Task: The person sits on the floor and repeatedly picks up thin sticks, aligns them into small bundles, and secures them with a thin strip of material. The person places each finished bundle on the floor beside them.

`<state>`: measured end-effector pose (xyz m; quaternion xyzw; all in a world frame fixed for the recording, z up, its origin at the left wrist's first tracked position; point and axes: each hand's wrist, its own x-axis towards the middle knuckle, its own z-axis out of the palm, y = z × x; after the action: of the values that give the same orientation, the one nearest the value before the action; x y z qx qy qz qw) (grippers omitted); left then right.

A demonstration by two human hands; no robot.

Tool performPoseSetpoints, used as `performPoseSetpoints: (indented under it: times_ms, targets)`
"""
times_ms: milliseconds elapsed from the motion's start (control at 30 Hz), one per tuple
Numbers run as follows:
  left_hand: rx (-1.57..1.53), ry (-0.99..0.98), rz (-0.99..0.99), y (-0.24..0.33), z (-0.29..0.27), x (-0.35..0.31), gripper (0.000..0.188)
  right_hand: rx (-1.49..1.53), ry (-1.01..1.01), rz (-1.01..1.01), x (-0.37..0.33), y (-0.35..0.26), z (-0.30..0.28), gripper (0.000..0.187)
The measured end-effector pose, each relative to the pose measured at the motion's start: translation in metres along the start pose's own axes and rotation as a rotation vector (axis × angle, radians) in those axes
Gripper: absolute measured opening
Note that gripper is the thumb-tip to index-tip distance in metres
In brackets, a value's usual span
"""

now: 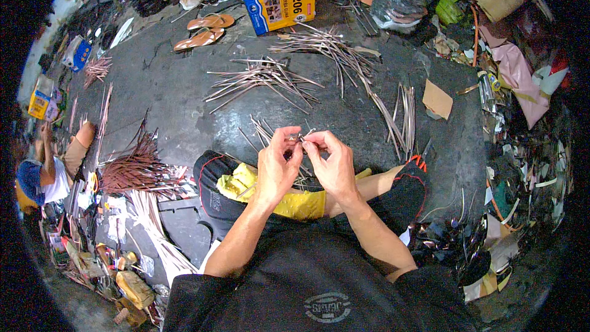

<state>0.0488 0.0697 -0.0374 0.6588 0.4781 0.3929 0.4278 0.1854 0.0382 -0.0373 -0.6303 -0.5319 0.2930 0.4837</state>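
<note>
Two-handed, clamps thin strip [301, 139] in fingertip grip, L hand [279, 163] + R hand [332, 161]; prob. light, bendy, maybe slick; best pinched nr. ends, w/o yanking.

The bare left forearm [243, 238] enters from seven o'clock and points toward one; the bare right forearm [380, 237] enters from five and points toward eleven. Both wrists [263, 198] look nearly straight. The left hand [278, 165] and right hand [330, 163] meet near the dial's centre, backs upward, thumbs and forefingers pinched, fingertips close together, the other fingers curled under.
</note>
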Motion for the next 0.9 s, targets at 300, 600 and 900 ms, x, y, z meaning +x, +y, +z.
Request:
performPoseSetpoints:
  times_ms: [300, 600, 900]
  targets:
    - [0.029, -0.086, 0.048, -0.009, 0.001, -0.003, 0.026, 0.017, -0.158, 0.05, 0.007, 0.009, -0.01, 0.011]
    - [0.094, -0.051, 0.124, -0.015, 0.0, -0.002, 0.033, 0.035, -0.021, 0.119, -0.007, 0.008, 0.007, 0.013]
    - [0.302, -0.219, 0.457, -0.022, -0.023, -0.012, 0.035, 0.192, -0.085, 0.128, -0.017, 0.011, -0.01, 0.024]
